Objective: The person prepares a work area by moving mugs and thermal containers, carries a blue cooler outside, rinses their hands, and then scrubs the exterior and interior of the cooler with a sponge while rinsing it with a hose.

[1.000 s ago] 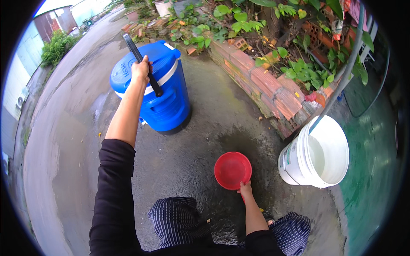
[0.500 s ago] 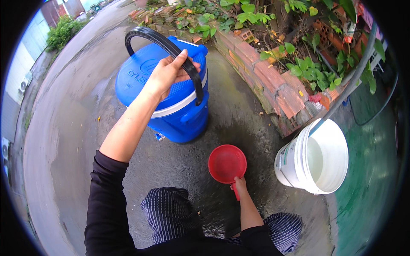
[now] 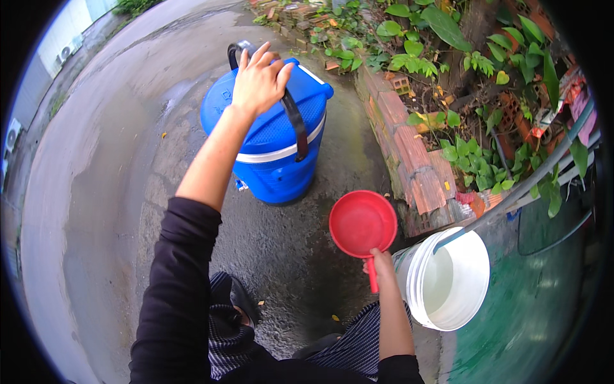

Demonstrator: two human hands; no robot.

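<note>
Outside, wet concrete (image 3: pixel 284 272), brick edging (image 3: pixel 408 157) — left hand (image 3: pixel 259 82) outspread at handle (image 3: pixel 295 121), right hand (image 3: pixel 383 264) round dipper (image 3: pixel 363 223)

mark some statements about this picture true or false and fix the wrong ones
1. The right hand grips the red dipper by its handle. True.
2. The left hand is clenched in a fist. False: it is spread open, at the black handle of the blue cooler.
3. The cooler's lid is on. True.
4. The white bucket stands left of the cooler. False: it stands to the right.
5. A hose reaches the bucket. True.
</note>
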